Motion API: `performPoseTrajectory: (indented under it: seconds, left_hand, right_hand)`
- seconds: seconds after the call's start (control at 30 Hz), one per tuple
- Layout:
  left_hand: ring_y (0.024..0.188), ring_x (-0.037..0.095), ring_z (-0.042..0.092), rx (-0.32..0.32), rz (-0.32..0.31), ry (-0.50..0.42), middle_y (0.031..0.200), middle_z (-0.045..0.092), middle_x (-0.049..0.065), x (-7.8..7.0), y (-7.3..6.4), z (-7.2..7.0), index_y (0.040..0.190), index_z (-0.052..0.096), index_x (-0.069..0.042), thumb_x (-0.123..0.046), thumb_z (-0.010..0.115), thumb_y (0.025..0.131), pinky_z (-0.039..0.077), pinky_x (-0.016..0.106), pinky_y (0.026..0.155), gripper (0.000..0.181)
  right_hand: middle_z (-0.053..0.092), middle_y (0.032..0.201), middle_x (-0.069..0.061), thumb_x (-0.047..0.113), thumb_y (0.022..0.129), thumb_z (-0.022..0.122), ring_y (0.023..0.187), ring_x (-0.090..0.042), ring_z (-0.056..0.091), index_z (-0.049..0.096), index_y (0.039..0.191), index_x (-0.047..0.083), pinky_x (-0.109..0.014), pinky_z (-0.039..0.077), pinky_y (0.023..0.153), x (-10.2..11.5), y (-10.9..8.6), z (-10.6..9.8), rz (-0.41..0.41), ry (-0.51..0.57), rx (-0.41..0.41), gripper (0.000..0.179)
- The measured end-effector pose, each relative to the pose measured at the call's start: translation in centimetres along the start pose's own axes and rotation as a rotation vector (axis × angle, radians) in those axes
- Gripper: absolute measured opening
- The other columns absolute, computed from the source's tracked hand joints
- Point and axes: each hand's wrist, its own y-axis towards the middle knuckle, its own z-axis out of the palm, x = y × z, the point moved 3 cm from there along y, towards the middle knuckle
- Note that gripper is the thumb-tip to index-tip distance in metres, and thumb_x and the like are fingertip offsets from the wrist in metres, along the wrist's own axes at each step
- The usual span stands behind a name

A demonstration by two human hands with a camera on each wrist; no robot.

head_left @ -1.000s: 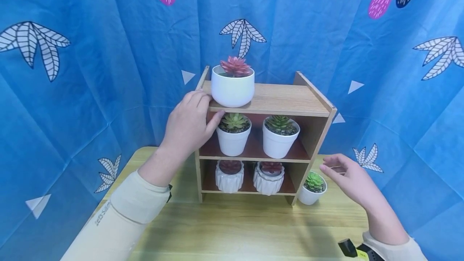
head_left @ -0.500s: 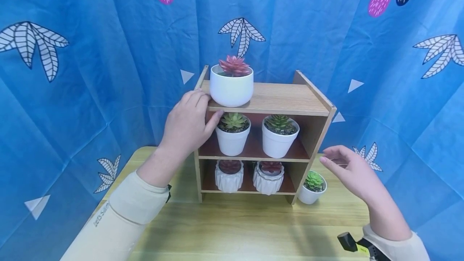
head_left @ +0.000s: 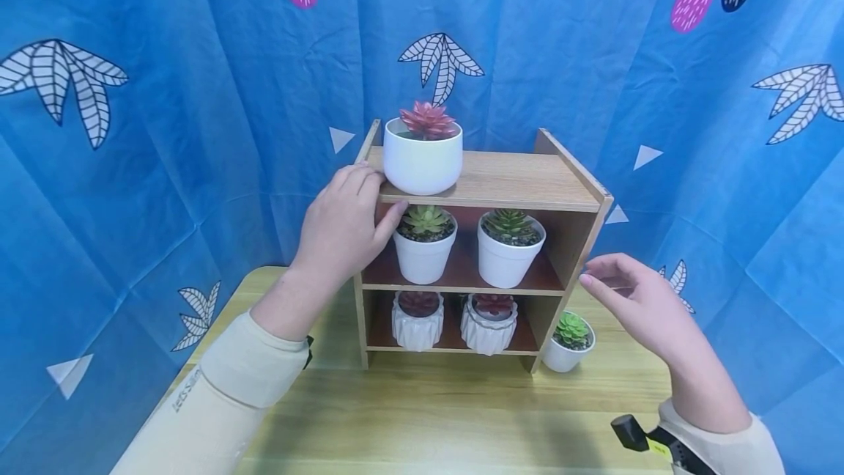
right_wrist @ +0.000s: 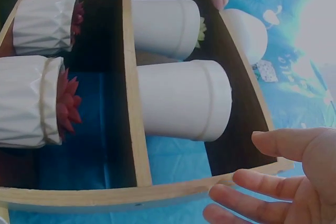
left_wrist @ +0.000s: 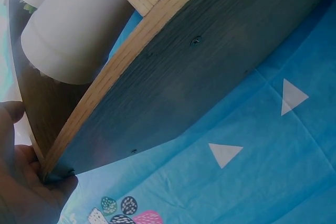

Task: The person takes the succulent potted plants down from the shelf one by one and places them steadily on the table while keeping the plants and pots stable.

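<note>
Light-brown three-tier wooden shelf [head_left: 527,176] stood on the yellowish wooden bench [head_left: 422,416]; I saw the left hand [head_left: 339,222] gripping its upper left corner, right hand [head_left: 646,314] relaxed, fingers parted, near its right side.

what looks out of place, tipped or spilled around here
Only the small bright green succulent stands out: it sits on the table by the shelf's right side, while the other five potted plants are on the shelf. Nothing looks tipped, spilled or broken.
</note>
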Motion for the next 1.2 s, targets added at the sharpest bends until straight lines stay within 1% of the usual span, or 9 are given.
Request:
performPoseTrajectory:
  seconds: [0.23,0.4,0.47,0.6,0.73,0.93,1.0,1.07,1.2]
  left_hand:
    - [0.127,0.031,0.052,-0.004,0.002,0.001,0.128,0.062,0.016,0.0,-0.1,0.1,0.123,0.063,0.0,-0.043,0.065,0.095,0.047,0.046,0.104,0.051]
    - [0.125,0.031,0.052,-0.007,0.005,-0.005,0.127,0.062,0.015,0.0,0.0,0.1,0.123,0.063,-0.001,-0.043,0.065,0.095,0.048,0.046,0.103,0.05]
    - [0.125,0.031,0.052,-0.007,0.006,-0.008,0.126,0.062,0.015,0.0,0.0,0.1,0.123,0.063,-0.001,-0.043,0.065,0.095,0.048,0.046,0.103,0.05]
    - [0.125,0.031,0.052,-0.006,0.005,-0.01,0.127,0.062,0.015,0.0,0.0,0.1,0.123,0.063,-0.001,-0.043,0.065,0.095,0.048,0.046,0.103,0.05]
    - [0.125,0.031,0.053,-0.006,0.006,-0.008,0.127,0.062,0.015,0.0,0.0,0.2,0.123,0.063,-0.001,-0.043,0.065,0.095,0.048,0.046,0.103,0.05]
    - [0.125,0.031,0.053,-0.007,0.008,-0.008,0.127,0.062,0.015,-0.1,0.0,0.2,0.123,0.062,-0.001,-0.043,0.065,0.095,0.048,0.046,0.103,0.051]
    - [0.125,0.031,0.053,-0.007,0.008,-0.007,0.127,0.062,0.015,-0.1,0.0,0.2,0.123,0.063,-0.001,-0.043,0.065,0.095,0.049,0.046,0.102,0.051]
    - [0.125,0.031,0.053,-0.01,0.007,-0.007,0.127,0.062,0.016,0.0,0.0,0.1,0.123,0.063,-0.001,-0.043,0.066,0.095,0.049,0.046,0.102,0.051]
    - [0.125,0.031,0.053,-0.017,0.007,-0.005,0.128,0.062,0.016,0.0,0.0,0.0,0.123,0.063,0.0,-0.043,0.066,0.095,0.049,0.047,0.102,0.052]
  right_hand:
    - [0.069,0.113,-0.015,0.036,0.101,0.06,0.099,-0.034,0.068,0.062,0.122,0.005,-0.037,0.053,0.077,0.9,0.2,-0.4,-0.037,0.013,-0.042,0.038]
    - [0.069,0.114,-0.013,0.036,0.1,0.061,0.1,-0.033,0.068,0.063,0.121,0.008,-0.024,0.052,0.077,1.7,0.4,-0.6,-0.051,0.021,-0.068,0.036]
    - [0.069,0.114,-0.012,0.038,0.1,0.061,0.1,-0.032,0.068,0.063,0.121,0.008,-0.021,0.052,0.075,2.0,0.5,-0.6,-0.051,0.013,-0.076,0.036]
    - [0.069,0.113,-0.011,0.039,0.099,0.061,0.098,-0.03,0.068,0.063,0.121,0.01,-0.024,0.052,0.075,2.8,0.8,-0.6,-0.061,-0.005,-0.089,0.037]
    - [0.07,0.112,-0.01,0.038,0.099,0.062,0.096,-0.028,0.068,0.064,0.12,0.01,-0.022,0.051,0.073,3.5,1.2,-0.7,-0.079,-0.002,-0.105,0.035]
    - [0.07,0.113,-0.009,0.039,0.099,0.062,0.1,-0.029,0.068,0.064,0.12,0.011,-0.022,0.05,0.071,4.6,1.5,-1.2,-0.093,-0.01,-0.139,0.035]
    - [0.07,0.113,-0.01,0.037,0.099,0.063,0.102,-0.031,0.067,0.065,0.12,0.011,-0.023,0.05,0.071,5.1,1.6,-1.5,-0.104,-0.013,-0.157,0.034]
    - [0.07,0.112,-0.01,0.036,0.098,0.064,0.103,-0.032,0.067,0.065,0.12,0.011,-0.029,0.052,0.073,5.6,1.7,-1.7,-0.117,-0.017,-0.173,0.033]
    - [0.07,0.112,-0.013,0.033,0.098,0.065,0.106,-0.036,0.065,0.065,0.12,0.01,-0.05,0.052,0.081,6.5,2.0,-2.1,-0.133,-0.014,-0.188,0.032]
